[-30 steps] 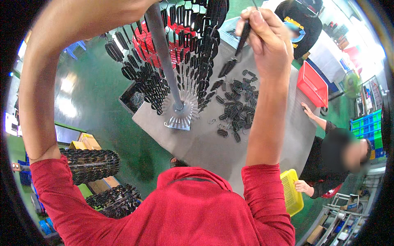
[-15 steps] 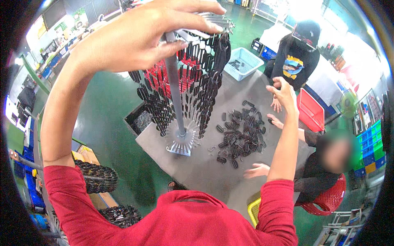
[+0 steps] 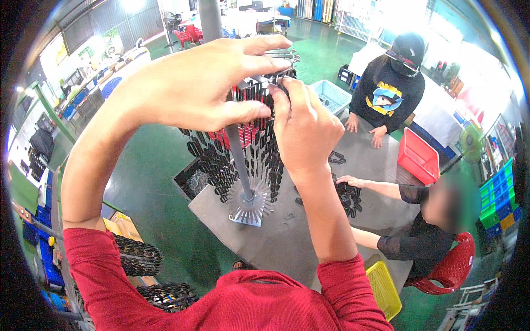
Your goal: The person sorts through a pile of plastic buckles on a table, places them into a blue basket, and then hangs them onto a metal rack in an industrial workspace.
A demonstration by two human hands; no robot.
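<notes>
In front of me a grey pole (image 3: 238,157) rises from a slotted round metal base (image 3: 247,207) on the table. Strands of small black oval pieces (image 3: 207,165) hang around it from metal prongs at the top. My left hand (image 3: 210,88) reaches round the top of this rack, its fingers and thumb spread apart by the prongs. Close against it, my right hand (image 3: 308,127) pinches with thumb and forefinger at the rack's right side. Whatever sits in that pinch is hidden by the fingers. Behind the strands some red shows through.
A loose pile of black pieces (image 3: 349,198) lies on the grey table (image 3: 270,237). Around it are a pale blue basket (image 3: 338,103), a red bin (image 3: 422,160), a yellow basket (image 3: 383,287) and a dark crate (image 3: 190,179). One person (image 3: 386,99) stands opposite; another (image 3: 419,243) sits at right.
My right hand has come from above the table's right side to the top of the rack. The left hand appears lower in view. The seated person's hand now reaches into the pile.
</notes>
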